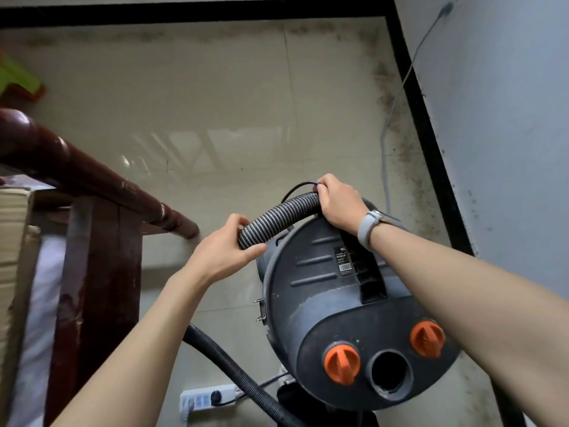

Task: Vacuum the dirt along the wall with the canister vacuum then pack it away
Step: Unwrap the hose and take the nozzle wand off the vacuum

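Above the canister vacuum point(348, 306), my left hand point(226, 248) is curling fully round the ribbed hose point(278, 218) at its lower end; my right hand point(338, 204) is gripping the hose's upper bend, pinching a thin black cord point(297, 188) against it; the hose is arching over the vacuum's lid, which is standing near the dirt-speckled wall point(505, 124).

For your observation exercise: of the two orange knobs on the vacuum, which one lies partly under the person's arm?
The orange knob right of the round port; the right forearm crosses its upper edge. The other knob is uncovered.
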